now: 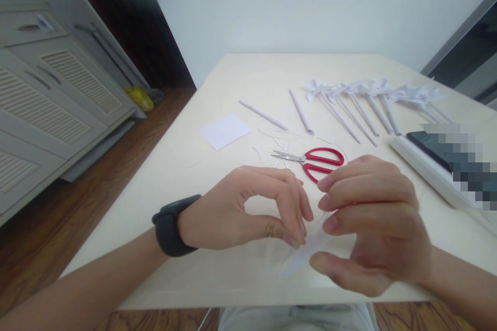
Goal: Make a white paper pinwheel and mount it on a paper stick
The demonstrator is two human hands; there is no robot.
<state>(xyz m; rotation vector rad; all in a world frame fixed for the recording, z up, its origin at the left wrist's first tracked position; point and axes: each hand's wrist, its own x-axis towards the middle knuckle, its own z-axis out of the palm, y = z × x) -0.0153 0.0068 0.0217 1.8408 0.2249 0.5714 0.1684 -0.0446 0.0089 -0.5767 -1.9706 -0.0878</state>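
Note:
My left hand, with a dark watch on its wrist, pinches a piece of white paper between thumb and fingertips, low over the near part of the table. Close by on the right, my right hand is curved with its thumb and fingers apart around the paper's edge. A thin strand shows by its fingertips, too faint to name. Just beyond both hands lie red-handled scissors, blades pointing left. Part of the lower handle loop is hidden by my right hand. The paper looks blurred, so its folds cannot be made out.
A white paper square lies at left on the table, near thin paper strips. Two rolled paper sticks lie behind. Several paper pinwheels sit at back right, beside a white box-like object with a dark item on top.

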